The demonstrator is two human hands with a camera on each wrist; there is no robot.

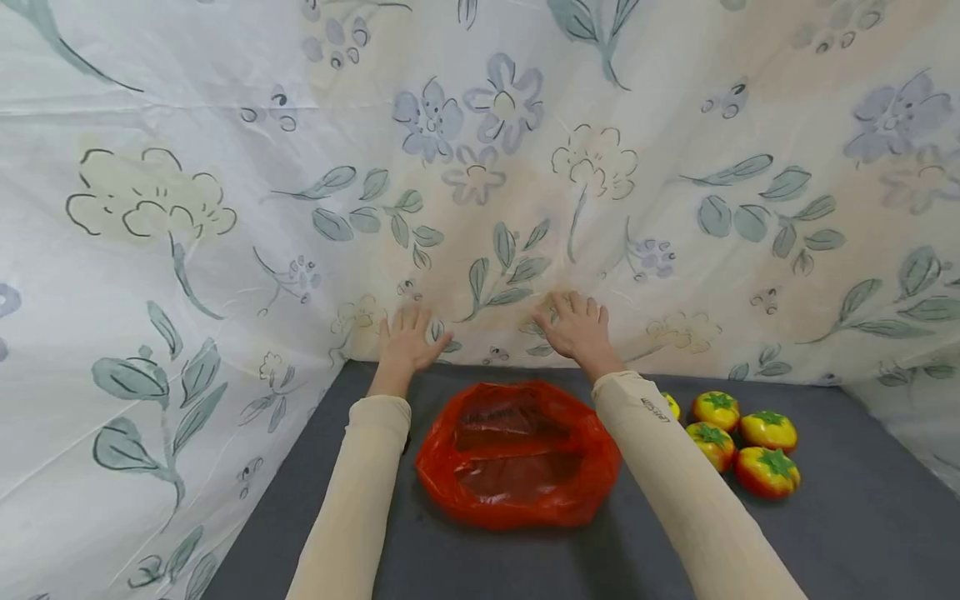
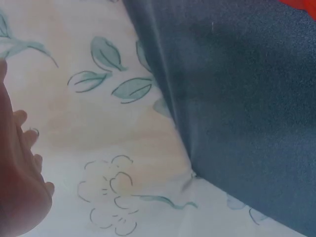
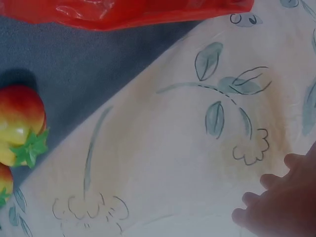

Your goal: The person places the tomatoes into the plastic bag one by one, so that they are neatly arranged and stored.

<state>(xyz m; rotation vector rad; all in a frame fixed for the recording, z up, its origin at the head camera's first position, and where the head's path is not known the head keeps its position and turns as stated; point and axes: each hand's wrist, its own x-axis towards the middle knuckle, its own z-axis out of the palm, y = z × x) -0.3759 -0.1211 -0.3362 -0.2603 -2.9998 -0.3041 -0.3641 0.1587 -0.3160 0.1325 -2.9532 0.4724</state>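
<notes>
Both hands reach forward past the far edge of the dark table, fingers spread, in front of the floral cloth. My left hand (image 1: 407,340) is left of centre; its side and fingertips show at the left edge of the left wrist view (image 2: 22,182). To the right is my right hand (image 1: 576,329), whose fingers appear at the lower right of the right wrist view (image 3: 284,202). Neither holds anything; whether they touch the cloth, I cannot tell. Between the forearms sits a red plastic bag (image 1: 517,512), its mouth open upward. Several red-and-yellow fruits (image 1: 767,472) with green star-shaped tops lie right of my right forearm.
The floral cloth (image 1: 480,275) hangs like a wall behind the dark grey table (image 1: 480,567) and along its left and right sides. In the right wrist view, a fruit (image 3: 22,118) lies near the table's far edge.
</notes>
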